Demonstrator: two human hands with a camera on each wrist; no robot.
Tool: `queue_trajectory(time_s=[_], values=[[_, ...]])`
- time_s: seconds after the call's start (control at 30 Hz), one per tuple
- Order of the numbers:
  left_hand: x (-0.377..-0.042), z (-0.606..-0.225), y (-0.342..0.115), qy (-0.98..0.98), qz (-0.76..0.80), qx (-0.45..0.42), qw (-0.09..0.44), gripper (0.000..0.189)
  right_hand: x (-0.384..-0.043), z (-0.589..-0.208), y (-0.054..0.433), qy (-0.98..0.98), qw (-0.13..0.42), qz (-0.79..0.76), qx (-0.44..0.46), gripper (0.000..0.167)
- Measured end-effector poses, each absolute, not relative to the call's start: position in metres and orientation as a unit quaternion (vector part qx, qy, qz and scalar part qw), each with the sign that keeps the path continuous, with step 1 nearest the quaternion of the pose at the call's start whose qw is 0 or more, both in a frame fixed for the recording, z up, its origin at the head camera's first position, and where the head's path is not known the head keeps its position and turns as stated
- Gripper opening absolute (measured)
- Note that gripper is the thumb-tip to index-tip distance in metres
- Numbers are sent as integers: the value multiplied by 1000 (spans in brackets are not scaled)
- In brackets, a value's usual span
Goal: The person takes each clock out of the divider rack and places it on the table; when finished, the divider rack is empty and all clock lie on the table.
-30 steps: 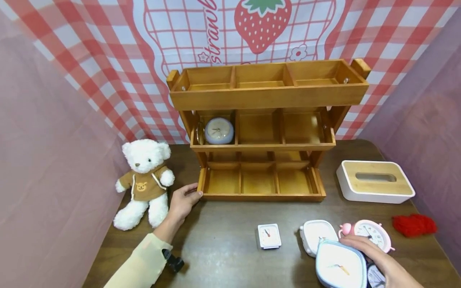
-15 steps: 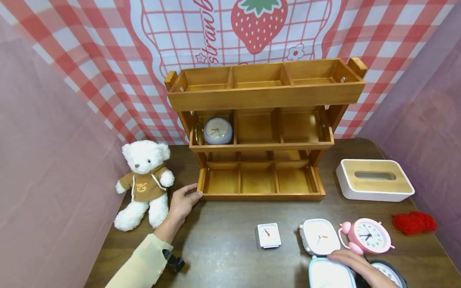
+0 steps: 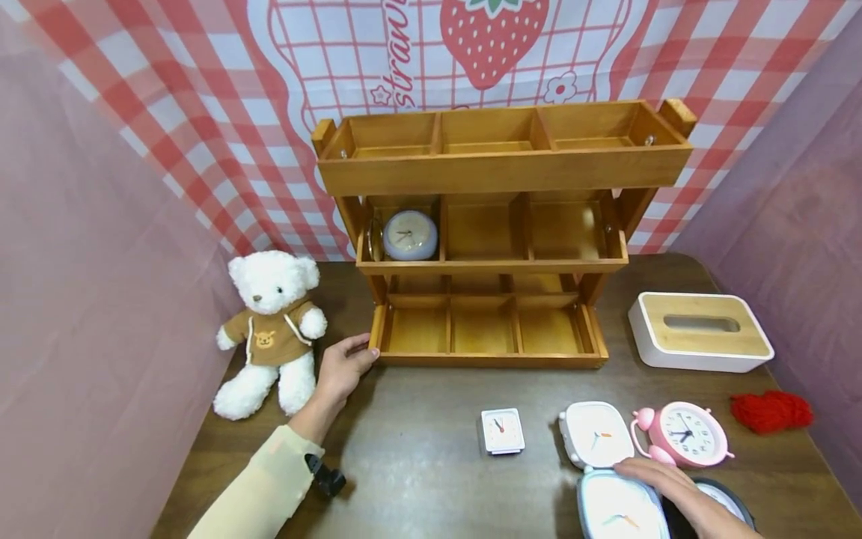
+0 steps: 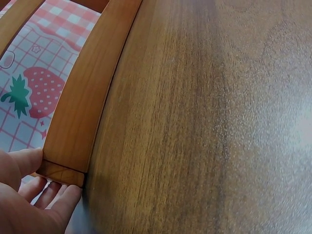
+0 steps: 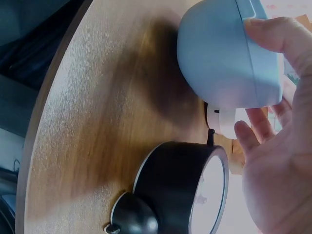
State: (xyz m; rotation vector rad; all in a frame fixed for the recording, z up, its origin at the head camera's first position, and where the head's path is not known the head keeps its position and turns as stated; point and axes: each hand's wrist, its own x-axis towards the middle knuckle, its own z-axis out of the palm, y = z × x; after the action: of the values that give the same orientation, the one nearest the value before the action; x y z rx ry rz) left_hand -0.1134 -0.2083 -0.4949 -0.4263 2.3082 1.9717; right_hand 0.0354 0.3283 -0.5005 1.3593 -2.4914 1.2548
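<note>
My left hand (image 3: 343,367) grips the front left corner of the wooden shelf (image 3: 485,361); in the left wrist view its thumb and fingers (image 4: 68,200) close about the corner of the lowest tier. At the front right, my right hand (image 3: 673,486) holds a light blue alarm clock (image 3: 622,509), with the thumb along one edge and the fingers at another side in the right wrist view. A white alarm clock (image 3: 595,434) sits just behind it. Beside them are a pink twin-bell clock (image 3: 692,433) and a black clock (image 5: 170,180) with a bell, partly hidden by the hand.
A small white square clock (image 3: 501,431) stands mid-table. In the shelf's middle tier, the left compartment holds a round lavender clock (image 3: 410,235). A white teddy bear (image 3: 272,329) sits left; a tissue box (image 3: 700,329) and red yarn (image 3: 771,412) lie right.
My right hand has brought the blue clock slightly left and away from the pink clock, which now shows fully. My left hand keeps its grip on the shelf corner.
</note>
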Motion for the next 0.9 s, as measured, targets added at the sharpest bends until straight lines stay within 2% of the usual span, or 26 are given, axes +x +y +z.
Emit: queue_trajectory(time_s=[0.1,0.33,0.53,0.77,0.9], values=[[-117,-503,-210,754,641,-140,32,48,36,-501,330,-805,10,407,431,99],[-117,-504,-209,753,642,-141,27,46,34,-502,333,-823,-3,386,418,97],[-117,-504,-209,752,643,-146,27,46,40,-493,335,-860,-52,362,354,107],[-116,-504,-209,756,638,-142,30,46,40,-478,340,-852,-78,398,331,111],[-116,-504,-210,757,637,-144,29,46,36,-463,336,-872,-93,398,269,113]])
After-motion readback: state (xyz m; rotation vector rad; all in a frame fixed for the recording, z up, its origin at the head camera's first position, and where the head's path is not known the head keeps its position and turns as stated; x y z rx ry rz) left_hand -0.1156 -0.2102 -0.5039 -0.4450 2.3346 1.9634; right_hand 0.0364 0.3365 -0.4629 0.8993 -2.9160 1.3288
